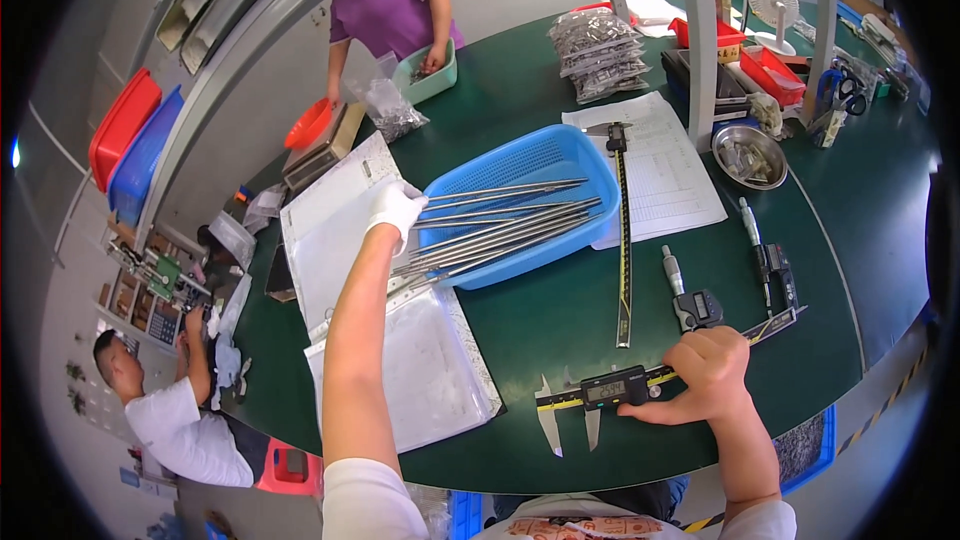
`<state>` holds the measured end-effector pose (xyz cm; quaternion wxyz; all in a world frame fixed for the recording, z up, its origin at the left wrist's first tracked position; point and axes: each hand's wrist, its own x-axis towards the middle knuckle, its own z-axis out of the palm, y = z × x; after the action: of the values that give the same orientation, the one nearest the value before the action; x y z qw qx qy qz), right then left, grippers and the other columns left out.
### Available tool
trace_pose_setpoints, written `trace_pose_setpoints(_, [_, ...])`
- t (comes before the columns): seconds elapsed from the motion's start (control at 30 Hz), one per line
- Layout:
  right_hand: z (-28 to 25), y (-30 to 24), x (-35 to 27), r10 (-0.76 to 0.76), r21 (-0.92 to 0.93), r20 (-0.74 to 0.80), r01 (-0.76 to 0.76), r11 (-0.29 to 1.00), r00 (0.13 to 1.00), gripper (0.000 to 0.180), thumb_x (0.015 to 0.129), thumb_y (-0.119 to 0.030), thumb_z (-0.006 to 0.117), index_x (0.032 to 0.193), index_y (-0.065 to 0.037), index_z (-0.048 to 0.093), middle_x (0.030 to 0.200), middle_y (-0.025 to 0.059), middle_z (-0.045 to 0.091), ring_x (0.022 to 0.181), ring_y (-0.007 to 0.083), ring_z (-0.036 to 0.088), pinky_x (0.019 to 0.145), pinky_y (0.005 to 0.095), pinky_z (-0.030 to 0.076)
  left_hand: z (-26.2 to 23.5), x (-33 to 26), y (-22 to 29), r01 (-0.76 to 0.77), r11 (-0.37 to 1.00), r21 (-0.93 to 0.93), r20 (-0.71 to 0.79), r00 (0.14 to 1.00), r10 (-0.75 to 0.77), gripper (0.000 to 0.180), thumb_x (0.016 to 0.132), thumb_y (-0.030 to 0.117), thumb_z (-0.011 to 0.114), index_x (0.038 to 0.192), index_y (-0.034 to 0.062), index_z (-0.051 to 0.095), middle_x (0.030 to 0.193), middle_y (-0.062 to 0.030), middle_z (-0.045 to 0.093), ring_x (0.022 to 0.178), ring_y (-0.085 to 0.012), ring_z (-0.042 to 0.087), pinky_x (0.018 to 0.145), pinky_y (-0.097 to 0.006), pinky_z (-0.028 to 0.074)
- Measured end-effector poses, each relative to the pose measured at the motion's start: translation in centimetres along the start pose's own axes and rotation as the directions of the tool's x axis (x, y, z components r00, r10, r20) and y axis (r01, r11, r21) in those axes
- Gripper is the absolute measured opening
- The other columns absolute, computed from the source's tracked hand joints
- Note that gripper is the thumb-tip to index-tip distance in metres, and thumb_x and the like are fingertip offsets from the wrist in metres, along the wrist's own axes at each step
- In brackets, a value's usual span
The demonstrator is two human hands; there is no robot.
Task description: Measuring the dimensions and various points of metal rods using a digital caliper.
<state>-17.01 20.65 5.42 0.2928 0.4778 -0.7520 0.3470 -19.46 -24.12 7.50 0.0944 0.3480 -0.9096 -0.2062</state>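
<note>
My left hand [397, 208], in a white glove, is closed on the near end of a thin metal rod [500, 190] at the left side of a blue plastic basket [598, 162]. Several more metal rods [520, 237] lie in the basket, their ends sticking out over its left rim. My bare right hand [708, 372] is wrapped round the beam of a digital caliper [614, 388]. The caliper's jaws point towards me, parted, with nothing between them. Beyond the right hand are a digital micrometer [697, 310] and a second one [777, 270].
An open binder [410, 370] lies under my left arm. Another caliper [624, 240] rests across paper sheets [680, 180]. A metal bowl [750, 157], stacked bags of parts [598, 50] and a small fan [773, 2] stand farther off. One person [395, 10] works across the table, another [180, 420] at left.
</note>
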Motion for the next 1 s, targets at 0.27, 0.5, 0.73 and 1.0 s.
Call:
trace_pose_setpoints(0.27, [-0.1, 0.3, 0.4, 0.010, 0.031, 0.056, -0.011, 0.999, 0.998, 0.052, 0.046, -0.050, 0.075, 0.048, -0.012, 0.039, 0.044, -0.0006, 0.032, 0.034, 0.0157, 0.033, 0.035, 0.0259, 0.024, -1.9, -1.7, 9.4, -0.219, 0.386, -0.896, -0.211, 0.975, 0.063, 0.019, 0.077, 0.023, 0.066, 0.081, 0.0062, 0.059, 0.061, 0.0001, 0.053, 0.052, -0.0076, 0.047, 0.055, -0.023, 0.041])
trace_pose_setpoints(0.5, [0.0, 0.3, 0.1, 0.012, 0.057, 0.038, -0.014, 0.998, 0.999, 0.051, 0.047, -0.051, 0.074, 0.048, -0.012, 0.041, 0.044, -0.0013, 0.034, 0.035, 0.0153, 0.037, 0.035, 0.0251, 0.027, 8.4, -1.6, 14.1, 0.115, 0.676, -0.728, 0.285, 0.947, 0.146, 0.046, 0.087, 0.045, 0.042, 0.093, 0.0025, 0.060, 0.085, -0.0125, 0.063, 0.073, -0.0214, 0.061, 0.066, -0.031, 0.047])
trace_pose_setpoints(0.73, [0.1, 0.6, -0.4, 0.040, 0.022, -0.002, -0.040, 0.999, 0.999, 0.054, 0.051, -0.053, 0.071, 0.046, -0.011, 0.036, 0.044, 0.0003, 0.031, 0.035, 0.0163, 0.038, 0.034, 0.0273, 0.028, 7.3, -3.4, 11.8, 0.343, 0.333, -0.878, 0.425, 0.878, 0.218, 0.038, 0.091, 0.034, 0.035, 0.100, 0.0015, 0.053, 0.090, -0.0128, 0.061, 0.078, -0.0214, 0.060, 0.067, -0.029, 0.047])
trace_pose_setpoints(1.0, [0.0, 1.2, 0.1, 0.064, 0.043, 0.016, -0.065, 0.997, 0.998, 0.048, 0.046, -0.046, 0.077, 0.051, -0.010, 0.045, 0.046, 0.0021, 0.038, 0.037, 0.0197, 0.040, 0.037, 0.0281, 0.030, 1.8, -19.9, 5.0, 0.324, 0.090, -0.942, 0.336, 0.908, 0.252, 0.041, 0.089, 0.037, 0.041, 0.098, -0.0009, 0.053, 0.080, -0.0149, 0.061, 0.077, -0.0261, 0.062, 0.065, -0.030, 0.050])
